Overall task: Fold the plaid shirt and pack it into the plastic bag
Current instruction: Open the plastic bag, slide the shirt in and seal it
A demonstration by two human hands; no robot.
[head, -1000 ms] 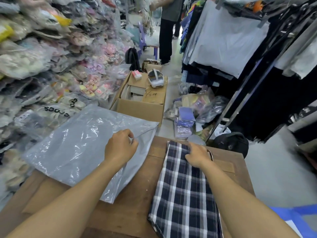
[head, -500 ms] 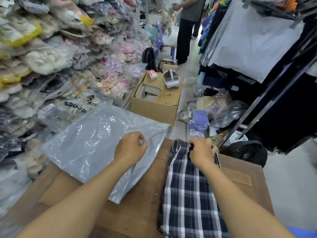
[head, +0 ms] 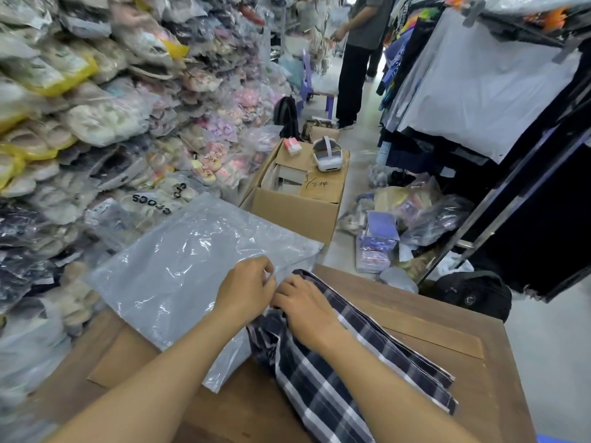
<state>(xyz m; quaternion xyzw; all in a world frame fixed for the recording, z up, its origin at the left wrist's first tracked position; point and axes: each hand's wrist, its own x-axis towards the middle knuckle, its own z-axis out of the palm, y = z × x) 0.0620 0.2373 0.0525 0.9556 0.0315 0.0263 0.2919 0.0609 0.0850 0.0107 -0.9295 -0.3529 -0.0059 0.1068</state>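
Head view: the folded plaid shirt (head: 348, 372) lies on the wooden table (head: 447, 353), its far end at the mouth of the clear plastic bag (head: 179, 273); the left hand (head: 246, 289) pinches the bag's open edge; the right hand (head: 303, 305) grips the shirt's far end, fingers curled into the cloth; a cardboard box (head: 297, 209) stands beyond the table.

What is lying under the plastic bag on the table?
Under the plastic bag a flat cardboard sheet lies on the wooden table. The bag hides most of the sheet.
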